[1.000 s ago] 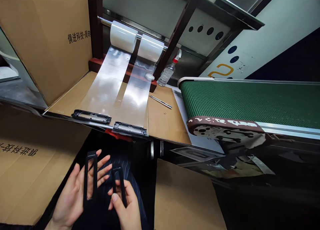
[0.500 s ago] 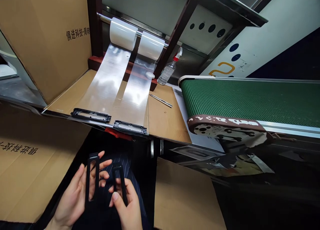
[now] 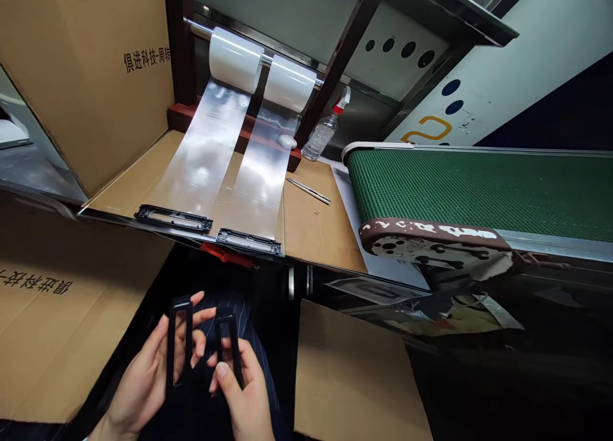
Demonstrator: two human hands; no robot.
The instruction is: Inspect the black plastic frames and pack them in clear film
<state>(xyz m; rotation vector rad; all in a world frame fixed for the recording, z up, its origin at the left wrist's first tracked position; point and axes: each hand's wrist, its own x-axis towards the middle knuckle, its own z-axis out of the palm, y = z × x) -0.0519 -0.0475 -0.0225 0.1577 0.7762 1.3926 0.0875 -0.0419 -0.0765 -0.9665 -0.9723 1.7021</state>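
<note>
My left hand (image 3: 143, 377) is closed on a black rectangular plastic frame (image 3: 171, 351) with a long window, held upright by its edges. Beside it, my right hand (image 3: 246, 390) grips a smaller-looking black frame (image 3: 235, 348) between thumb and fingers. The two frames are apart, above my lap. At the worktable's front edge lie two more black frames, the left one (image 3: 143, 212) and the right one (image 3: 249, 242), each at the loose end of a strip of clear film. The left strip (image 3: 205, 150) and right strip (image 3: 261, 179) run down from two rolls.
Behind are the film rolls (image 3: 234, 61) on a metal rod. A spray bottle (image 3: 320, 138) and a thin metal tool (image 3: 309, 191) stand and lie to their right. A green conveyor belt (image 3: 479, 192) juts in at right; a large carton (image 3: 96, 96) is at left.
The left-hand frame has turned slightly and shifted a little right, and my left fingers have curled somewhat. The right hand has hardly moved. The view has shifted slightly.
</note>
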